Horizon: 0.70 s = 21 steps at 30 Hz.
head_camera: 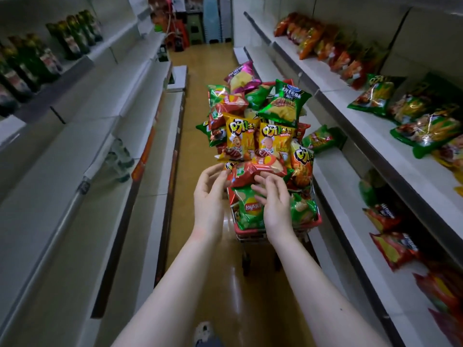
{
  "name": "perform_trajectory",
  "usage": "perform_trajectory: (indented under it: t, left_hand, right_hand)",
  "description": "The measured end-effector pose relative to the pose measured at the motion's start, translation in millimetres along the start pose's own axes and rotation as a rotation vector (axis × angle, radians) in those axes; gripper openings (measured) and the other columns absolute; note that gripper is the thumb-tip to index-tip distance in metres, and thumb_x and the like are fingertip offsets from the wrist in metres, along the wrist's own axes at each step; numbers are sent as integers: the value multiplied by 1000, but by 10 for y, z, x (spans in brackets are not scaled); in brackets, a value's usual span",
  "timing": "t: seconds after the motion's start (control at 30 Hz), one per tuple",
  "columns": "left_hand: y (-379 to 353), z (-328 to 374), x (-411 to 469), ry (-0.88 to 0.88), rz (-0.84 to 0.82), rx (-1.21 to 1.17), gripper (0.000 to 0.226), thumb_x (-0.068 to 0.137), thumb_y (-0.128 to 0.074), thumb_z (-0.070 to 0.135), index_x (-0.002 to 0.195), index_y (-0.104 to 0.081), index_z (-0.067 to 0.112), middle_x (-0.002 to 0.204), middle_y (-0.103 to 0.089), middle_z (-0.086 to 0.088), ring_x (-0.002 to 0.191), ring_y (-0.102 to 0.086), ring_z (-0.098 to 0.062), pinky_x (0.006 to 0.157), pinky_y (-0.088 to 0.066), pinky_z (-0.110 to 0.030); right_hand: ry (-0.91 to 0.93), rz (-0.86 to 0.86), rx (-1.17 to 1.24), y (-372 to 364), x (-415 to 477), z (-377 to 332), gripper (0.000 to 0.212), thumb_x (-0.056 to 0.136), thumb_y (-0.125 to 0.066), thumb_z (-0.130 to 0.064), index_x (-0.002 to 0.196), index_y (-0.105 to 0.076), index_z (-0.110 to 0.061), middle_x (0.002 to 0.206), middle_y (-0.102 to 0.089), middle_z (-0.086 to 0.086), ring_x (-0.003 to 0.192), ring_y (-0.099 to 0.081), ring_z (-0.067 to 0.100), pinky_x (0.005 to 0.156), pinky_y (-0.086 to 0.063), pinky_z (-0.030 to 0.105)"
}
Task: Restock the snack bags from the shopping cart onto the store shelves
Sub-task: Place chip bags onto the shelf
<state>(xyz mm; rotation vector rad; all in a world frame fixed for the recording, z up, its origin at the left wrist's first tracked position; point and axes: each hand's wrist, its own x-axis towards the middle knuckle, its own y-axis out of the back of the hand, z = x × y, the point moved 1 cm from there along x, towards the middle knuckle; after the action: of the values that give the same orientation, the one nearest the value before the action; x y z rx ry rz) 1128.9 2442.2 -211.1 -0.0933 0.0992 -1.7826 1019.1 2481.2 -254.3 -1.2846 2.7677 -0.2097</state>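
Lining the right of the aisle, the store shelves (333, 96) are carrying rows of shelved bags (370, 96) with bare stretches between them, so the restocking is looking only partly done. Midway down the aisle, the shopping cart (250, 231) is sitting heaped with snack bags (283, 106), leaving much to move. At its near end, the left hand (211, 194) and right hand (274, 199) are hovering apart, fingers loosely spread, flanking a red bag (253, 171) and gripping nothing yet.

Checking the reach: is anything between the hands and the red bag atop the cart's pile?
Nothing visible does. The left hand and right hand are right at the red bag, one on each side, with nothing lying between.
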Motion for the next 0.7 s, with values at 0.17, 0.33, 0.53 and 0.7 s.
perform_trajectory:
  t: [0.17, 0.33, 0.53, 0.7]
  left_hand:
    - [444, 16, 938, 21, -52, -44, 14, 98, -49, 18, 101, -62, 23, 100, -67, 4, 90, -63, -7, 64, -48, -8]
    - [296, -77, 1501, 87, -195, -78, 14, 97, -52, 17, 106, -63, 18, 109, -67, -4, 95, -64, -8, 69, -50, -13]
    - [-23, -171, 1921, 173, -285, -96, 12, 96, -54, 18, 101, -64, 22, 106, -67, -3, 88, -65, -4, 67, -50, -13]
    - [-278, -187, 2338, 115, -282, -15, 11, 94, -57, 24, 101, -64, 27, 111, -67, 0, 106, -62, -14, 89, -49, -31]
  right_hand:
    - [-70, 119, -48, -538, 363, 175, 20, 101, -39, -21, 115, -54, -19, 117, -61, 2, 101, -61, 13, 72, -51, 16]
    - [-63, 238, -131, -681, 696, 210, 16, 100, -42, -24, 106, -56, -27, 114, -61, 0, 102, -62, 14, 78, -51, 23]
    - [-23, 353, -147, -598, 1215, 100, 14, 100, -43, -26, 103, -56, -31, 111, -61, 0, 100, -62, 15, 83, -52, 30]
    - [1, 376, -121, -501, 1742, 63, 13, 100, -44, -26, 103, -55, -30, 108, -62, -3, 98, -62, 12, 85, -51, 31]
